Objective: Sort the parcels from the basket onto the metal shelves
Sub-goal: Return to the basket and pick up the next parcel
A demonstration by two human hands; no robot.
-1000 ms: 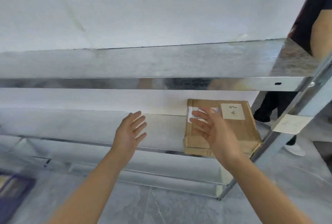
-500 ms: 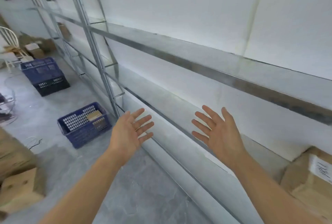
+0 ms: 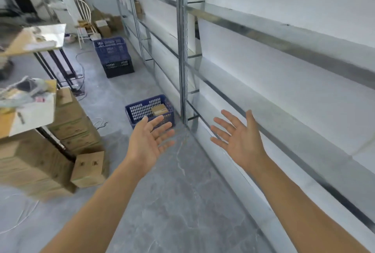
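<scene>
A grey stone floor (image 3: 182,202) runs down a narrow aisle, with long metal shelves (image 3: 284,35) against the white wall to the right of both hands. The left hand (image 3: 149,141) and right hand (image 3: 239,139) are held out in front, palms facing each other, fingers spread wide, holding nothing. Between them the floor is open. Just beyond the left hand's fingertips a blue basket (image 3: 142,110) sits on the floor beside a shelf upright (image 3: 183,50), and a brown parcel (image 3: 159,109) lies inside it. The right hand hovers in front of the lower shelf edges, apart from them. Farther ahead of the left hand stand stacked crates (image 3: 113,56) and a white chair (image 3: 84,21). To the left of the left hand cardboard boxes (image 3: 77,129) crowd the aisle edge, and one small box (image 3: 88,168) is near the forearm.
</scene>
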